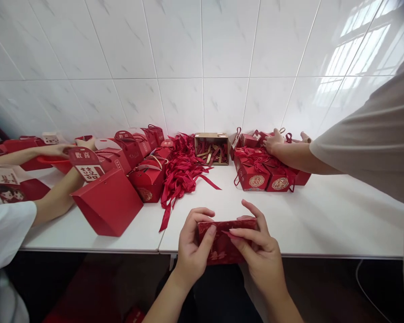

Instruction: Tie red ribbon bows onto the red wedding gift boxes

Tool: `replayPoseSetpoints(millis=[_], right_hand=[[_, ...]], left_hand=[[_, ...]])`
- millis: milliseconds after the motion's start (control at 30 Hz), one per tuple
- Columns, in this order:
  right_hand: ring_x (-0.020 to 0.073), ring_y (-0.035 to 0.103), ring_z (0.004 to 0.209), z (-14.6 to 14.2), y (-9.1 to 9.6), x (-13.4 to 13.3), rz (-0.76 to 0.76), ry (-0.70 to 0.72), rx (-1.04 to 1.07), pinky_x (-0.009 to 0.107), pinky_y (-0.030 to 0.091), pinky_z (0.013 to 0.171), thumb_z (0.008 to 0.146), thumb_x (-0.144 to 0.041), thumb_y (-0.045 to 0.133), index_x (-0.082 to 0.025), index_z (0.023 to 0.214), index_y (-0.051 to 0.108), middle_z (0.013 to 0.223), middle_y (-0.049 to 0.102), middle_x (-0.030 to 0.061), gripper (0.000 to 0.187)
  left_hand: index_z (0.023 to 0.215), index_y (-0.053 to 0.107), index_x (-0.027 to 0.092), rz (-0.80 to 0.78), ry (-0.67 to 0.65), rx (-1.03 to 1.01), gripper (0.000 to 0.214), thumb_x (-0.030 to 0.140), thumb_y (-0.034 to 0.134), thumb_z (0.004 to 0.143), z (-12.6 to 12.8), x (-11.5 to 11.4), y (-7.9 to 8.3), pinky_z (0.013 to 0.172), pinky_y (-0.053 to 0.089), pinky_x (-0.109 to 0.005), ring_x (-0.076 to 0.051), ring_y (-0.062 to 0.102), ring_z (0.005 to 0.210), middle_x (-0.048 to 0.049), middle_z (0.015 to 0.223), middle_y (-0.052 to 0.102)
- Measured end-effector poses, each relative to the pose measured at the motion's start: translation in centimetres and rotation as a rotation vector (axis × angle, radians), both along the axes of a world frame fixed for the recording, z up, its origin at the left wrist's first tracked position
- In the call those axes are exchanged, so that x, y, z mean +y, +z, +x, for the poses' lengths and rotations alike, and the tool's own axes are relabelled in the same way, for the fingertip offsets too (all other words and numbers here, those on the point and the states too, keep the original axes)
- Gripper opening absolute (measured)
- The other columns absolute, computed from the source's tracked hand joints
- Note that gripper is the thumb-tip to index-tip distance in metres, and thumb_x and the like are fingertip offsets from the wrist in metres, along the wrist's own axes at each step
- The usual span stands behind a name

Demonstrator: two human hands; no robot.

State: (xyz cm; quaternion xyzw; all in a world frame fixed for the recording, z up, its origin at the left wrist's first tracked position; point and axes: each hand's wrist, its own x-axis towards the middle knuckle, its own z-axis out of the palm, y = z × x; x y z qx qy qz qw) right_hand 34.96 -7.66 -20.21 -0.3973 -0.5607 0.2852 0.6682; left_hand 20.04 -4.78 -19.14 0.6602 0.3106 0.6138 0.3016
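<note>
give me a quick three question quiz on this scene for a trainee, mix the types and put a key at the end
1. What are the camera wearer's left hand and right hand both holding?
2. True or false: in the picture, the ribbon heap lies to the left of the open carton.
3. At the picture's right, the co-worker's hands are nearest to: a) the ribbon heap, b) the boxes with gold round emblems, c) the open carton?

Key:
1. A printed red item; its exact kind is hard to tell.
2. True.
3. b
</note>
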Motion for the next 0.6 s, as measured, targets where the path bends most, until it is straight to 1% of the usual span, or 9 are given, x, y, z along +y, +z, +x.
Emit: replayPoseSetpoints(millis=[67, 100, 167, 233, 400, 600], right_hand=[[0.0153, 0.062, 0.095, -0.2, 0.0, 0.0, 0.001, -0.017, -0.019, 0.031, 0.056, 0.082, 0.082, -0.025, 0.069, -0.033, 0.085, 0.077, 0.14, 0.045, 0.0022, 0.011], [0.0152, 0.061, 0.095, -0.3, 0.1, -0.1, 0.006, -0.025, -0.034, 0.031, 0.056, 0.083, 0.082, -0.026, 0.069, -0.033, 0.085, 0.077, 0.138, 0.046, 0.0019, 0.012], [0.0151, 0.058, 0.096, -0.4, 0.1, -0.1, 0.025, -0.047, -0.067, 0.031, 0.054, 0.085, 0.082, -0.026, 0.069, -0.034, 0.085, 0.077, 0.135, 0.048, 0.0012, 0.012], [0.0151, 0.056, 0.097, -0.4, 0.1, -0.3, 0.043, -0.052, -0.104, 0.031, 0.053, 0.087, 0.083, -0.026, 0.069, -0.035, 0.084, 0.077, 0.131, 0.05, 0.0009, 0.012], [0.015, 0.055, 0.096, -0.1, 0.0, -0.4, 0.061, -0.028, -0.158, 0.03, 0.053, 0.087, 0.085, -0.025, 0.067, -0.036, 0.086, 0.077, 0.129, 0.051, 0.0008, 0.015], [0.0149, 0.055, 0.097, -0.2, 0.1, -0.7, 0.073, -0.036, -0.115, 0.028, 0.054, 0.084, 0.085, -0.022, 0.066, -0.036, 0.087, 0.076, 0.126, 0.053, 0.001, 0.017]], left_hand=[[0.091, 0.058, 0.021, -0.043, -0.063, -0.051, 0.004, 0.022, 0.054, 0.091, 0.1, -0.3, -0.2, 0.092, 0.045, -0.031, -0.018, 0.057, 0.108, -0.006, 0.113, 0.063], [0.092, 0.057, 0.022, -0.067, -0.107, -0.081, 0.004, 0.022, 0.053, 0.092, 0.2, -0.5, -0.3, 0.091, 0.045, -0.031, -0.018, 0.058, 0.107, -0.0055, 0.112, 0.064], [0.094, 0.056, 0.023, -0.09, -0.181, -0.136, 0.005, 0.021, 0.052, 0.093, 0.4, -0.7, -0.5, 0.087, 0.047, -0.029, -0.016, 0.06, 0.099, -0.0034, 0.102, 0.066], [0.095, 0.055, 0.023, -0.085, -0.22, -0.17, 0.006, 0.02, 0.051, 0.093, 0.5, -0.9, -0.7, 0.084, 0.048, -0.027, -0.014, 0.061, 0.094, -0.0018, 0.095, 0.065], [0.097, 0.055, 0.023, -0.046, -0.226, -0.17, 0.007, 0.019, 0.049, 0.094, 0.5, -1.1, -0.9, 0.082, 0.048, -0.027, -0.013, 0.06, 0.092, -0.0017, 0.095, 0.064], [0.097, 0.054, 0.023, -0.032, -0.231, -0.161, 0.008, 0.018, 0.048, 0.095, 0.4, -1.2, -1.2, 0.083, 0.048, -0.03, -0.015, 0.06, 0.093, -0.0033, 0.096, 0.064]])
